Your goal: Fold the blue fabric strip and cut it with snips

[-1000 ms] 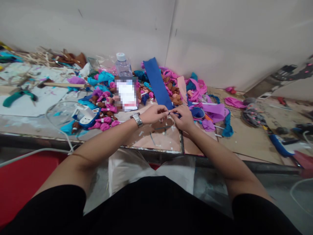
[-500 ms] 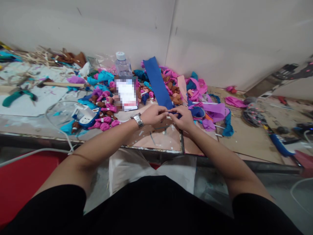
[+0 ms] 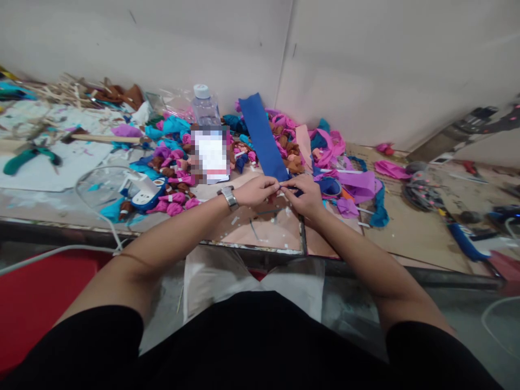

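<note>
Left hand (image 3: pixel 255 191) and right hand (image 3: pixel 304 196), fingers pinched together, seemingly grip the near end of the blue strip (image 3: pixel 263 138), which slants away leftward toward the wall (image 3: pixel 227 49).

Open passage over tabletop (image 3: pixel 284 228) at near edge; blue strip (image 3: pixel 264 138), phone (image 3: pixel 212 154), bottle (image 3: pixel 207 112) block far side.

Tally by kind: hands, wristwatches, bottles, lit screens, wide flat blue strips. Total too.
Hands: 2 (left hand, right hand)
Wristwatch: 1
Bottle: 1
Lit screen: 1
Wide flat blue strip: 1
Total: 6
Blue material at the fingertips is left out, too hidden to count.
</note>
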`<state>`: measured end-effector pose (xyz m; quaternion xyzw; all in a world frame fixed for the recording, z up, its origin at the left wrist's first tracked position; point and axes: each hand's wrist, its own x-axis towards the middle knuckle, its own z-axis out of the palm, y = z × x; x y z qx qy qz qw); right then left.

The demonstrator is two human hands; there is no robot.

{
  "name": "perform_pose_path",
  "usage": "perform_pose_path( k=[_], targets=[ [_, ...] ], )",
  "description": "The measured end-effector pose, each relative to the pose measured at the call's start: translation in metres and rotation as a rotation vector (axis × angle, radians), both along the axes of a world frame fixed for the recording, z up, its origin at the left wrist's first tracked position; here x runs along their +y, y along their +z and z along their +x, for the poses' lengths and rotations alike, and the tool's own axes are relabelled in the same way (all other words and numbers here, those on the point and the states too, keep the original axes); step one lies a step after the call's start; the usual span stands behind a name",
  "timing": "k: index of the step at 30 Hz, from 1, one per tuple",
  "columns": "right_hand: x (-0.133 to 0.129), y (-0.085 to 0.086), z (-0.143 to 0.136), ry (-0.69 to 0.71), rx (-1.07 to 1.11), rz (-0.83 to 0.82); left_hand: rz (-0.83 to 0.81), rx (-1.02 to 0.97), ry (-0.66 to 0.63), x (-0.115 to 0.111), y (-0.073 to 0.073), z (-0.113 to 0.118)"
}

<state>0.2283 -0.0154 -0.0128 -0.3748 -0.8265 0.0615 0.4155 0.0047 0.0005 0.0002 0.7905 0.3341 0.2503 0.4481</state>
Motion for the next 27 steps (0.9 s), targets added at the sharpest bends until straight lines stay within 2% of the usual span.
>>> perform_pose_path(
  k=[4, 10, 13, 16, 20, 22, 24, 25, 27],
  targets=[
    [-0.002, 0.003, -0.001, 0.01, -0.006, 0.034, -0.084, -0.044, 0.002, -0.001, 0.002, 0.0],
    [-0.003, 0.004, -0.002, -0.024, -0.03, 0.003, -0.079, -0.053, -0.017, -0.004, 0.008, 0.0],
    [-0.002, 0.003, -0.002, -0.018, -0.039, 0.005, -0.129, -0.066, -0.003, -0.004, 0.007, 0.001],
    [-0.003, 0.005, -0.003, 0.011, -0.049, 0.03, -0.256, -0.122, 0.025, -0.005, 0.005, 0.004],
    [-0.007, 0.011, -0.002, 0.025, -0.091, 0.063, -0.549, -0.291, 0.049, -0.008, 0.003, 0.009],
    [-0.009, 0.013, -0.001, 0.018, -0.122, 0.067, -0.637, -0.327, 0.037, -0.008, 0.004, 0.009],
    [-0.009, 0.013, -0.001, 0.013, -0.126, 0.061, -0.586, -0.29, 0.015, -0.009, 0.005, 0.008],
    [-0.008, 0.011, -0.001, 0.007, -0.11, 0.052, -0.49, -0.252, 0.014, -0.008, 0.005, 0.006],
    [-0.006, 0.008, -0.002, -0.02, -0.049, 0.017, -0.159, -0.143, 0.045, -0.008, 0.006, 0.003]
  ],
)
